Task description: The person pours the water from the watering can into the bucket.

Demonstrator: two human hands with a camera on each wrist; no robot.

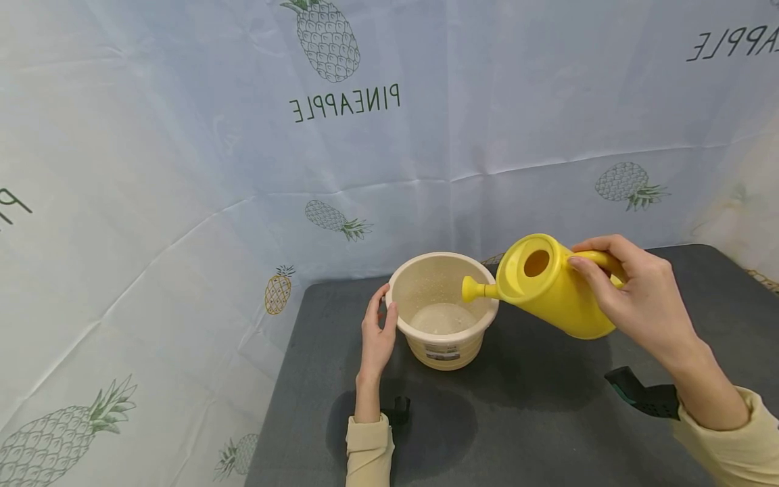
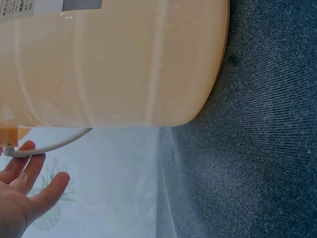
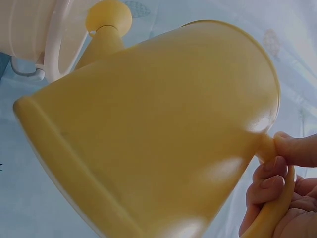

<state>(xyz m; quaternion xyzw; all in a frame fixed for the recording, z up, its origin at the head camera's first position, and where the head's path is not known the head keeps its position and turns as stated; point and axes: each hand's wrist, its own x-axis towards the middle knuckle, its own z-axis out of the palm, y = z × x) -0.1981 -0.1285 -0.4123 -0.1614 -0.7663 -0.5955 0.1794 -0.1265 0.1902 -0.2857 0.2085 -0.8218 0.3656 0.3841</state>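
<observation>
A cream plastic bucket (image 1: 443, 352) with a printed label stands upright on the dark table. Droplets speckle its inner wall. At the bucket's left side my left hand (image 1: 379, 341) holds the rim, thumb in front and fingers further back; in the left wrist view its fingers touch the grey bail handle (image 2: 64, 144). A yellow watering can (image 1: 569, 308) is held up by my right hand (image 1: 639, 291), whose fingers wrap its handle. The can tilts left, and its spout's round head (image 1: 470, 289) hangs over the bucket's opening. No water stream can be made out.
The dark cloth-like table surface (image 1: 517, 439) spreads around the bucket, with darker patches on it. Behind and to the left hangs a pale curtain (image 1: 389, 149) printed with pineapples. Black wrist-worn straps (image 1: 645, 393) show at the sleeves.
</observation>
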